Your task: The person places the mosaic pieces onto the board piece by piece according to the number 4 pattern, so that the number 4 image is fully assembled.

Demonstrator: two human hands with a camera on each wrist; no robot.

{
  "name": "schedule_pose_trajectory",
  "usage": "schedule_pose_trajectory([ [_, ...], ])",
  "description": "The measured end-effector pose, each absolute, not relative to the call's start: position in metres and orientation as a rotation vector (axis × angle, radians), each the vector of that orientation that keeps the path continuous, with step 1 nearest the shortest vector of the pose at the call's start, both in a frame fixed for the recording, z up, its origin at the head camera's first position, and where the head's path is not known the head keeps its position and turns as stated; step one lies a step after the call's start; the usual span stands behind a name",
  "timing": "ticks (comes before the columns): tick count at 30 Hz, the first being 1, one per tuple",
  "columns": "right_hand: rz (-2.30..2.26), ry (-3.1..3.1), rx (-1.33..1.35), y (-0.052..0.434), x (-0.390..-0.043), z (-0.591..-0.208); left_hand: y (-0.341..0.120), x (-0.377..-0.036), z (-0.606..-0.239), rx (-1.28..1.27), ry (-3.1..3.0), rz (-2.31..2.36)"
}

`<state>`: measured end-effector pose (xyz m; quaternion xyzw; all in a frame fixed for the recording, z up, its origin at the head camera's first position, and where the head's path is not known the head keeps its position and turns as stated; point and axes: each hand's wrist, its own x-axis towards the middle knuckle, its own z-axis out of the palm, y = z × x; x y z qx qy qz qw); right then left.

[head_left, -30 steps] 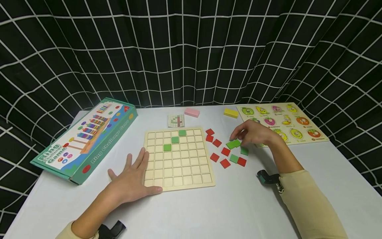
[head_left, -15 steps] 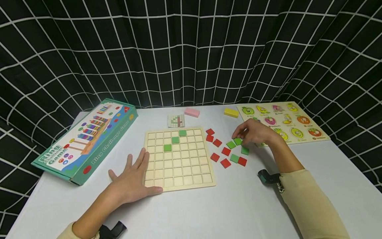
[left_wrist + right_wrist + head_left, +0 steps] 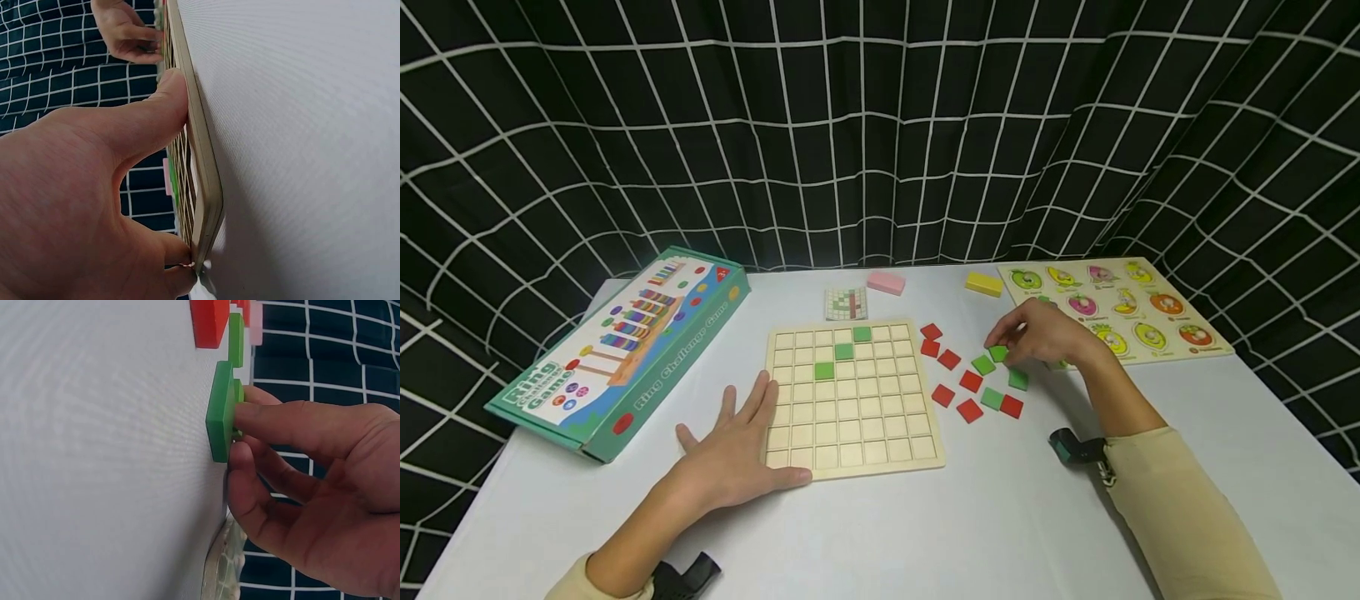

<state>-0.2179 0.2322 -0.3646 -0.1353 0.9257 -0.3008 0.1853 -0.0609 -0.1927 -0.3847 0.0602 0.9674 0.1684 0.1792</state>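
**Two hands at a grid board, one on a green tile**

Two hands are out over the white table (image 3: 1000, 517). The left hand (image 3: 733, 454) lies flat with fingers spread at the lower left corner of the wooden grid board (image 3: 853, 398), thumb against its near edge; the left wrist view shows the thumb pressed to the board's rim. Three green tiles sit in the board's upper cells, stepping diagonally down to the left.

Right of centre in the head view, the right hand (image 3: 1043, 335) reaches into the scatter of loose tiles just beside the board. Its fingertips pinch a green tile (image 3: 997, 353), which in the right wrist view (image 3: 220, 419) rests on the table with fingers on top and the thumb at its edge. Red tiles (image 3: 970, 381) and more green ones lie around it.

At the left edge sits a ring game box (image 3: 621, 350). Toward the back of the table lie a small pattern card (image 3: 846, 303), a pink block (image 3: 886, 282) and a yellow block (image 3: 983, 284). A fruit puzzle board (image 3: 1120, 308) lies at the upper right, behind the right hand.
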Motion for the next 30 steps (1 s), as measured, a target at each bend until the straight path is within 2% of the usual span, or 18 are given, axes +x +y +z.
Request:
schedule_pose_trajectory([
  [30,-0.821,2.665,-0.334,0.2254,-0.2141,-0.3645,-0.1917,-0.0597,-0.3850,0.168,2.738,0.491],
])
